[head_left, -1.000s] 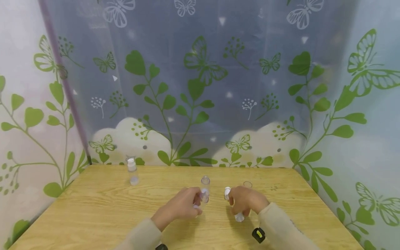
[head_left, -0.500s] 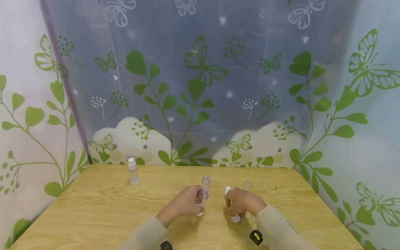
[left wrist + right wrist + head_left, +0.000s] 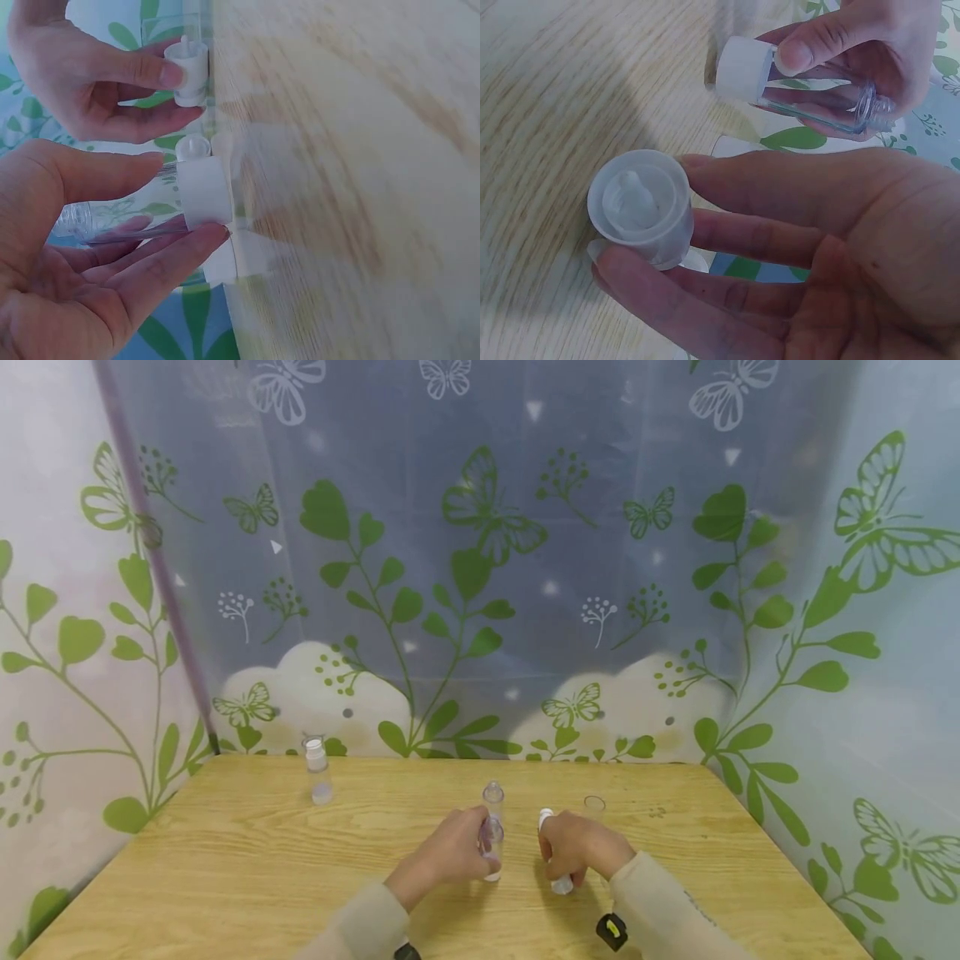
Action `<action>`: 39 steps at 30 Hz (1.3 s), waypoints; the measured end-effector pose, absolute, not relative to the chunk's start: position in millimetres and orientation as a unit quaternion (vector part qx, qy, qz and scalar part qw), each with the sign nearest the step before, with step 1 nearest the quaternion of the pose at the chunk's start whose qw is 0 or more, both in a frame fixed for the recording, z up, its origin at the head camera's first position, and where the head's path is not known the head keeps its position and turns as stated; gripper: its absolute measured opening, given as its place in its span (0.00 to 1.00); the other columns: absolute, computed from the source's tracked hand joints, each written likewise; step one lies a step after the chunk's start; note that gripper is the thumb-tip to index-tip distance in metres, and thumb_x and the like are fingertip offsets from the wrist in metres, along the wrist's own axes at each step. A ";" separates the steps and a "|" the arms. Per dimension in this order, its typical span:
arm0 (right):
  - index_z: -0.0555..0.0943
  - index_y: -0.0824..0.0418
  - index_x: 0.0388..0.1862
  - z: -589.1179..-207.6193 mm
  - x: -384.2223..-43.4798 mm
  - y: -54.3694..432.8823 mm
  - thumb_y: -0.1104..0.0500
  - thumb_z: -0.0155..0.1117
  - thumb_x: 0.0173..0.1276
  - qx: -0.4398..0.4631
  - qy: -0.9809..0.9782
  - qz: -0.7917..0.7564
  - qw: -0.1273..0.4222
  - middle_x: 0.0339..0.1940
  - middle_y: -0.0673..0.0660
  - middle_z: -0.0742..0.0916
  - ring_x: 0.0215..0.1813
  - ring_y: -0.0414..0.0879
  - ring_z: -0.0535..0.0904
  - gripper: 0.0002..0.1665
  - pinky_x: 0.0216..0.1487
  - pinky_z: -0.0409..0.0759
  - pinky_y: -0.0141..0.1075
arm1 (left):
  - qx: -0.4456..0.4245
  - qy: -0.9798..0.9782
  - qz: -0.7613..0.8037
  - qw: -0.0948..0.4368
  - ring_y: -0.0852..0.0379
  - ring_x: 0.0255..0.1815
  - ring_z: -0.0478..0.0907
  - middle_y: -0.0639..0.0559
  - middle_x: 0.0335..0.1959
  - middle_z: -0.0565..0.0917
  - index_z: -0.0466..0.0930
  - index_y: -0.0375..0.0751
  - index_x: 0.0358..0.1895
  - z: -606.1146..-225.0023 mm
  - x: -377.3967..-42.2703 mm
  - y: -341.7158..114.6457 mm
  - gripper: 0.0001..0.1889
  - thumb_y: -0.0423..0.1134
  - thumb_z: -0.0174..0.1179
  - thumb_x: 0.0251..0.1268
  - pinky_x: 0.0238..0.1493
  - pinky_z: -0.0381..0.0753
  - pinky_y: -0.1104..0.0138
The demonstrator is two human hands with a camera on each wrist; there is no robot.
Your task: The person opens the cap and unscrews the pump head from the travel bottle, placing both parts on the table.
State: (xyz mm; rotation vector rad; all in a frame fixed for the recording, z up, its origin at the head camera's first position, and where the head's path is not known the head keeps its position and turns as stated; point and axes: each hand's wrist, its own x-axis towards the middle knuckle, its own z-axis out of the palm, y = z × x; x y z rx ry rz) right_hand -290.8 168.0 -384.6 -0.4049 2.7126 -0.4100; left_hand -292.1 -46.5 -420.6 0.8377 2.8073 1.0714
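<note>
Gripping a clear plastic white-based bottle in the left hand over the wooden table, neck up, long axis upright; pinching a short hollow white plastic cylinder in the right hand, low, right of the bottle's base, apart

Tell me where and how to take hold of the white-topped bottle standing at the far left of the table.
Probably grip the bottle round its clear body, below the white top, coming from the near side with the left hand, once free. It stands upright with nothing before it, while a clear rim shows behind.
</note>
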 end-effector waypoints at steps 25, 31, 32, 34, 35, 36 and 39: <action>0.81 0.60 0.33 -389.6 -293.4 166.4 0.67 0.72 0.61 -0.150 0.962 -0.142 0.180 0.31 0.57 0.84 0.23 0.52 0.88 0.07 0.31 0.88 0.44 | 0.278 0.897 0.343 0.018 0.64 0.24 0.69 0.50 0.26 0.80 0.76 0.40 0.33 -420.7 -288.0 -43.2 0.15 0.30 0.75 0.46 0.25 0.71 0.74; 0.81 0.60 0.32 -389.5 -292.4 166.0 0.68 0.71 0.61 -0.150 0.963 -0.140 0.177 0.30 0.57 0.85 0.23 0.53 0.88 0.06 0.30 0.87 0.43 | 0.280 0.895 0.346 0.024 0.64 0.27 0.73 0.51 0.29 0.82 0.79 0.38 0.41 -419.8 -287.8 -45.5 0.21 0.29 0.78 0.41 0.28 0.75 0.73; 0.81 0.60 0.32 -389.5 -292.3 166.0 0.67 0.71 0.61 -0.148 0.963 -0.139 0.178 0.30 0.57 0.85 0.23 0.53 0.88 0.06 0.30 0.87 0.43 | 0.281 0.895 0.346 0.026 0.64 0.27 0.74 0.51 0.30 0.82 0.80 0.37 0.42 -419.7 -287.7 -46.2 0.23 0.30 0.79 0.40 0.29 0.76 0.73; 0.81 0.60 0.32 -389.5 -292.0 165.9 0.67 0.72 0.61 -0.145 0.964 -0.137 0.178 0.30 0.56 0.84 0.24 0.53 0.88 0.07 0.30 0.87 0.43 | 0.284 0.894 0.344 0.028 0.65 0.28 0.75 0.51 0.31 0.83 0.80 0.36 0.45 -419.5 -287.8 -47.8 0.25 0.31 0.81 0.40 0.30 0.77 0.73; 0.81 0.60 0.32 -389.7 -292.1 165.9 0.67 0.72 0.61 -0.144 0.964 -0.136 0.178 0.30 0.56 0.84 0.24 0.52 0.88 0.07 0.30 0.88 0.43 | 0.286 0.894 0.344 0.030 0.65 0.29 0.75 0.51 0.32 0.84 0.80 0.35 0.46 -419.3 -287.8 -48.4 0.26 0.31 0.81 0.40 0.30 0.78 0.73; 0.80 0.60 0.32 -389.9 -292.1 165.9 0.66 0.72 0.61 -0.143 0.964 -0.134 0.178 0.30 0.56 0.84 0.23 0.52 0.88 0.07 0.30 0.88 0.43 | 0.287 0.893 0.344 0.032 0.65 0.29 0.76 0.50 0.32 0.84 0.80 0.34 0.48 -419.0 -287.7 -48.9 0.27 0.32 0.81 0.41 0.31 0.78 0.73; 0.80 0.60 0.32 -390.3 -292.1 165.8 0.66 0.73 0.61 -0.140 0.966 -0.130 0.176 0.29 0.56 0.84 0.23 0.50 0.88 0.08 0.30 0.88 0.43 | 0.287 0.892 0.346 0.040 0.64 0.30 0.77 0.50 0.33 0.85 0.79 0.33 0.51 -418.5 -287.4 -50.4 0.30 0.32 0.81 0.41 0.32 0.79 0.73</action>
